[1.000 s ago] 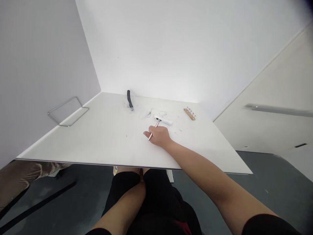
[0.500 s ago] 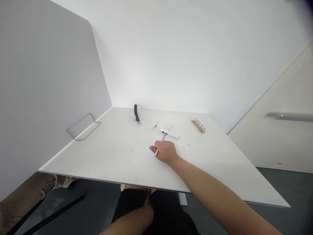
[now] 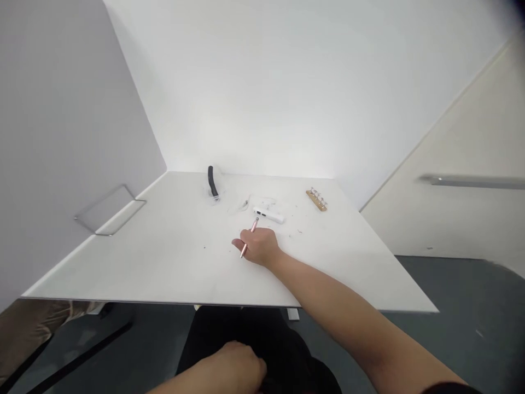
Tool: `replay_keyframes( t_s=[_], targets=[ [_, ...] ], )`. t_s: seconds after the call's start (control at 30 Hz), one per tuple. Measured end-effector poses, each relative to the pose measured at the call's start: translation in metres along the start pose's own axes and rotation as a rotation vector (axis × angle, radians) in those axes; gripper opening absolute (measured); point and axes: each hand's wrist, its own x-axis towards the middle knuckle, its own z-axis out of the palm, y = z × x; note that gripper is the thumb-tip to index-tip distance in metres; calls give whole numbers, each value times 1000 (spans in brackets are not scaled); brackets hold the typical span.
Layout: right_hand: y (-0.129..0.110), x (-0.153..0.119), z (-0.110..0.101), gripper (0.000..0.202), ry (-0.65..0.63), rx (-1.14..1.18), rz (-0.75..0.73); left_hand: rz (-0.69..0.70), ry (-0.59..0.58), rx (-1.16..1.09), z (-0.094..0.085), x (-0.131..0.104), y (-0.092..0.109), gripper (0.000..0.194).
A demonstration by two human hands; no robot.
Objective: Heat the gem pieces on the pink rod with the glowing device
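My right hand [image 3: 259, 246] is closed around a slim pink metallic pen-like tool [image 3: 244, 250] above the white table. The tool's round tip points away from me, just short of a white oblong device [image 3: 269, 215] with dark marks at its left end. My left hand [image 3: 241, 364] rests low over my lap, below the table edge. Its fingers look curled, but whatever they might hold is hidden.
On the table [image 3: 164, 262] lie a black curved object [image 3: 212, 181] in clear plastic, thin pale cable-like bits, and a wooden strip [image 3: 315, 200] with several small pieces on it. A wire frame [image 3: 110, 210] projects from the left panel. Someone's brown-clothed leg shows at lower left.
The whole view has shifted, so the table items appear further left and higher. My left hand has come up over my lap and shows more. The pink tool has stayed in my right hand.
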Motion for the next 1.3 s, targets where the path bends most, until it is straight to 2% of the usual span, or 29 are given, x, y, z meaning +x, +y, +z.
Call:
replay_keyframes(
  t_s=[0.03,0.1,0.17,0.23,0.3,0.37,0.47,0.67,0.77,0.83,0.93,1.03,1.1,1.17,1.2,1.3],
  targets=[
    [0,0,1,44,-26,-2,1,71,26,-3,-9,-9,15,27],
    [-2,1,1,44,-81,-6,8,223,208,-34,-33,-24,45,33],
    [-5,2,0,44,-127,-12,18,243,461,-4,-61,-27,66,48],
    [-10,4,-4,44,-171,-24,29,85,795,76,-87,-18,75,52],
    [-17,7,-10,44,-260,-55,54,-112,926,207,-106,2,72,54],
    [-24,11,-16,42,-341,-111,128,-214,907,285,-118,25,65,60],
    [-28,15,-20,40,-349,-138,142,-244,790,323,-127,50,58,71],
    [-22,13,-12,36,-311,-147,79,-267,471,221,-145,58,69,76],
    [-20,12,-10,33,-309,-160,61,-283,393,139,-149,57,86,70],
    [-21,11,-10,33,-310,-170,59,-189,344,107,-145,53,103,66],
    [-23,11,-12,30,-317,-184,73,19,257,85,-131,40,128,71],
    [-25,12,-14,27,-331,-193,95,84,231,76,-123,29,140,73],
    [-26,13,-15,25,-340,-198,106,24,232,84,-125,29,135,75],
    [-27,14,-16,23,-347,-203,113,-51,223,104,-131,36,121,77],
    [-28,15,-17,23,-350,-206,115,-85,238,117,-134,41,113,78],
    [-33,17,-18,21,-354,-227,128,-302,344,234,-143,57,87,78]
  ],
)
